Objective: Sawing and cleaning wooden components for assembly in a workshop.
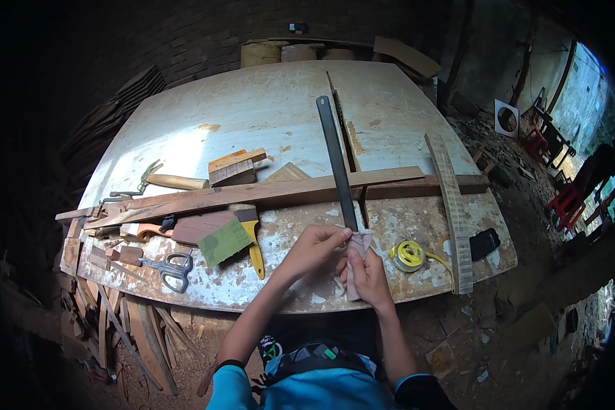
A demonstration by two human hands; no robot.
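A long dark flat strip, with a rounded far end and a small hole in it, points away from me over the table. A pale, crumpled cloth wraps its near end. My left hand pinches the cloth's upper edge by the strip, thumb and fingers together. Lower down, my right hand is closed round the cloth and the strip's wrapped end. What lies under the cloth is hidden. The strip crosses above a long wooden board.
Left of my hands lie a paintbrush, green sandpaper, scissors, a hammer and wood blocks. On the right are a yellow tape measure, a wooden strip and a black phone-like object. A slot splits the tabletop.
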